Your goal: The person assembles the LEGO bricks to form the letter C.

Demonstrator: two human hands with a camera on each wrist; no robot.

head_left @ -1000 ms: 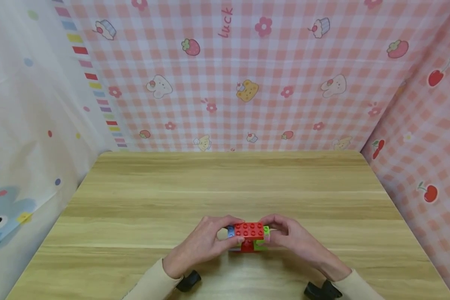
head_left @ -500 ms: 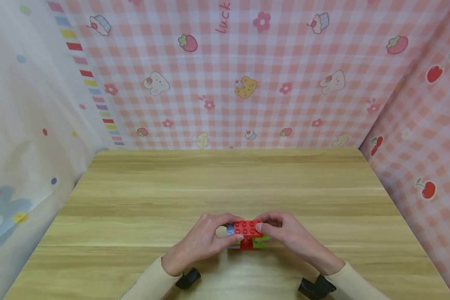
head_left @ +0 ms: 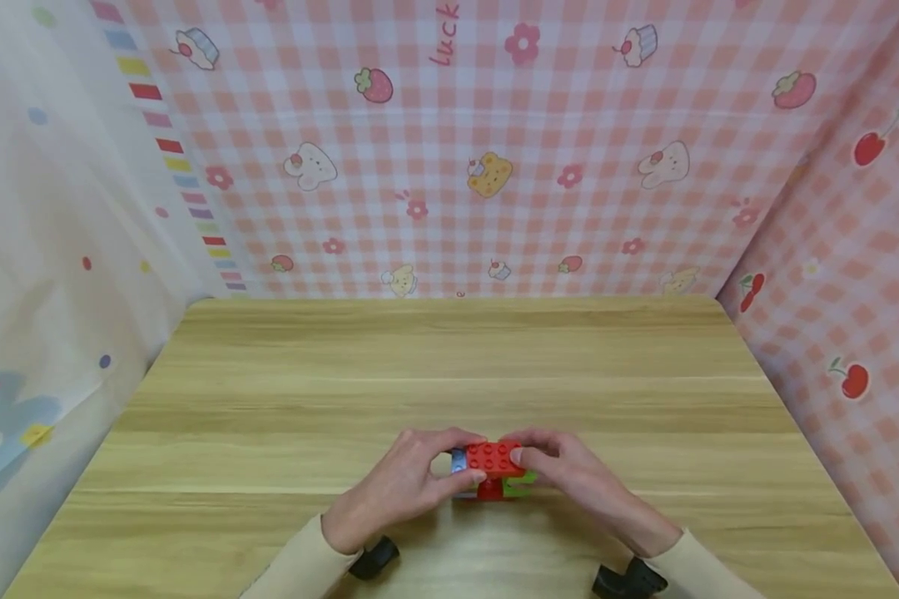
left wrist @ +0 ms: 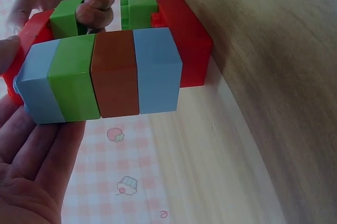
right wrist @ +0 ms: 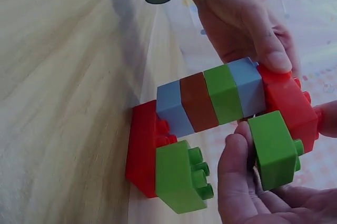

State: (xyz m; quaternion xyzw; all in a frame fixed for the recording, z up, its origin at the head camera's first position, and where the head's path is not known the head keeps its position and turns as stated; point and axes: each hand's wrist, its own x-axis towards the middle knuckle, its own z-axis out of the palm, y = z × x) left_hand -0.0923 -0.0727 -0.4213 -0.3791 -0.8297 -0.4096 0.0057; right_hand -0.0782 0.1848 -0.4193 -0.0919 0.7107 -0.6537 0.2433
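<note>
In the head view, a red toy building brick (head_left: pixel 491 455) tops a block structure. My left hand (head_left: pixel 397 482) grips its left end, thumb on the near side. My right hand (head_left: pixel 577 474) has its thumb on the red brick's right end. In the right wrist view, my right fingers curl beneath a green brick (right wrist: pixel 274 150) against the red brick's underside. In the left wrist view, a column of a blue brick (left wrist: pixel 158 71), a brown brick (left wrist: pixel 115 74), a green brick (left wrist: pixel 75 79) and another blue brick joins the top to a lower red brick (left wrist: pixel 189 42).
A lower green brick (right wrist: pixel 179 176) sits on the base red brick in the right wrist view. The structure stands near the front of a wooden table (head_left: pixel 449 358). Patterned cloth (head_left: pixel 449 125) hangs behind and at both sides. Black wrist mounts (head_left: pixel 374 557) hang beneath the forearms.
My right hand has shifted left, and its thumb has come onto the red brick's top. The green brick's stud at the right end is now covered. My left hand keeps its grip.
</note>
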